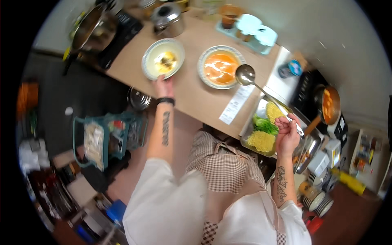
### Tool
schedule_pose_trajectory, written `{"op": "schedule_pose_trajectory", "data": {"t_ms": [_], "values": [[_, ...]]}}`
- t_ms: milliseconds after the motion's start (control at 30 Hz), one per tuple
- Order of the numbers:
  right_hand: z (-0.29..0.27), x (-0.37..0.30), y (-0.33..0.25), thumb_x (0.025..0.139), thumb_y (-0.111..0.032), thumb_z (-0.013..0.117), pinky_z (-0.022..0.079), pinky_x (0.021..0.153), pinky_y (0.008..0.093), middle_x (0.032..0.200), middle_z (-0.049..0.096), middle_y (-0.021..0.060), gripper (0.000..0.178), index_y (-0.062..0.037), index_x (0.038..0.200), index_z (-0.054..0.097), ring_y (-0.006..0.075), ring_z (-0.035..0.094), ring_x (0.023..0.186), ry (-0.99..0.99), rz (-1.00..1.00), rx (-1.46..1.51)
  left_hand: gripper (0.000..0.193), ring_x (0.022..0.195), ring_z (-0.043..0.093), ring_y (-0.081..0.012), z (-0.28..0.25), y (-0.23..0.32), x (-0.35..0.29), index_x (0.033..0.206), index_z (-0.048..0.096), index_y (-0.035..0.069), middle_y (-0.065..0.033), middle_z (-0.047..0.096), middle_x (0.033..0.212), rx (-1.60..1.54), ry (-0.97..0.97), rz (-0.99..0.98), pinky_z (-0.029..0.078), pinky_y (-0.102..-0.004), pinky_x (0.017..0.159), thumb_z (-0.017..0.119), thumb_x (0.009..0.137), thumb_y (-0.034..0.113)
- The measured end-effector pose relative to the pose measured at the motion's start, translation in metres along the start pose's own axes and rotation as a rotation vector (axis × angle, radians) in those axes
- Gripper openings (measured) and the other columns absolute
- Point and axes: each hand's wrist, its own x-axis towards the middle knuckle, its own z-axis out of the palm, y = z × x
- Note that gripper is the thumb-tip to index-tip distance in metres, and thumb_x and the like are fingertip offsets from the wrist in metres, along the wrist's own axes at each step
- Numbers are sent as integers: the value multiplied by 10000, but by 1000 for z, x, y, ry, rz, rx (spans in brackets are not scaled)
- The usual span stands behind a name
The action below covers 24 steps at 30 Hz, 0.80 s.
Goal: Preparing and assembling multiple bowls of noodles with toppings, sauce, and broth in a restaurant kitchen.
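Steel ladle (245, 74) gripped in your right fingers (281, 121) near orange liquid (216, 67); your left fingers (162, 79) grip a pale bowl (152, 54).

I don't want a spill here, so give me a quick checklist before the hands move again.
1. Left hand on the rim of the left bowl: ok.
2. Right hand holding the ladle by its handle: ok.
3. Ladle clear of the soup bowl: cannot tell; it overlaps the rim in this view.
4. Left bowl resting on the counter: cannot tell from above.
5. Noodles and greens inside the tray: ok.
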Motion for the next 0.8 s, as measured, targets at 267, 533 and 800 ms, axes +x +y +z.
{"op": "schedule_pose_trajectory", "data": {"t_ms": [267, 533, 800], "values": [[-112, 11, -84, 1050, -203, 388, 559, 790, 394, 925, 691, 199, 289, 22, 1193, 500, 316, 688, 846, 235, -293, 128, 456, 1199, 558, -258, 88, 13, -127, 1363, 463, 4, -130, 563, 1339, 150, -172, -156, 470, -406, 1028, 534, 926, 115], [-256, 57, -132, 1033, -132, 488, 556, 848, 324, 972, 718, 169, 256, 59, 1154, 608, 228, 701, 906, 406, -476, -485, 578, 1283, 513, -255, 179, -55, -239, 1444, 405, 52, -103, 499, 1443, 253, -376, -394, 406, -415, 1088, 546, 892, 149], [-300, 100, -127, 1022, -122, 511, 546, 812, 266, 950, 725, 124, 248, 54, 1135, 644, 172, 696, 876, 280, -443, -592, 649, 1299, 486, -252, 256, -165, -314, 1490, 327, 157, -72, 463, 1451, 276, -639, -598, 415, -452, 1073, 529, 883, 46]]}}
